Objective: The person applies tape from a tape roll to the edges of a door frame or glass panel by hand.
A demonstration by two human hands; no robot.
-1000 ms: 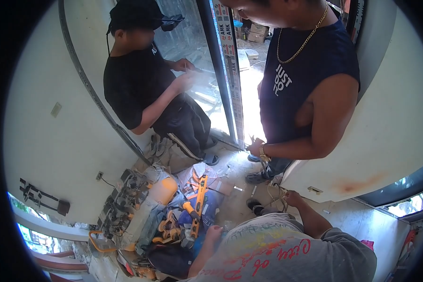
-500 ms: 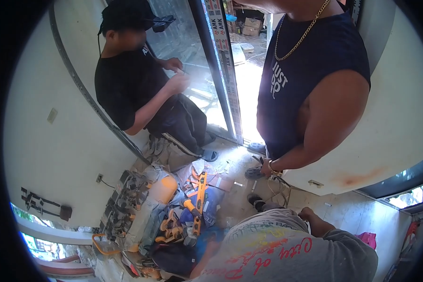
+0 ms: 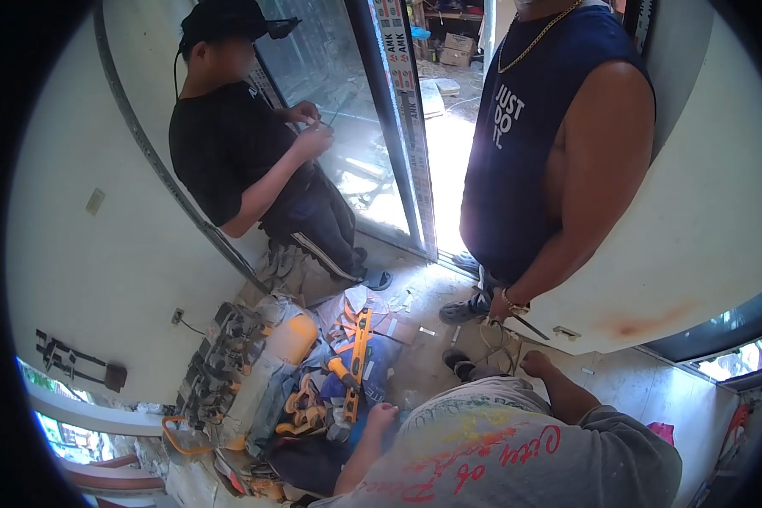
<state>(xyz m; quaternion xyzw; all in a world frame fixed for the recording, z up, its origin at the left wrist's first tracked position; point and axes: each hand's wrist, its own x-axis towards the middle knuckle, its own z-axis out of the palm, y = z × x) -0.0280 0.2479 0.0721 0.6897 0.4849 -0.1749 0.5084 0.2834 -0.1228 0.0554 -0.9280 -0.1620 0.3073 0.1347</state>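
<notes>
My left hand is in front of my grey printed shirt, beside the tool pile. Its fingers are closed; anything between them is too small to make out. My right hand is curled at the right side of the shirt, and its grip is hidden. Nearest my left hand lie a yellow spirit level, an orange-handled hammer and orange clamps. Just beyond my right hand hangs a loose cable, below a co-worker's hand.
A co-worker in black stands at the left, fingering a small thin object. Another in a navy sleeveless shirt stands by the doorway, a dark strip at the lowered hand. A glass door and an orange-framed saw are at the left.
My left hand has come up from the pile into clearer view. My right hand has shifted slightly left and up, away from the shirt. The navy-shirted co-worker's lowered hand has moved right.
</notes>
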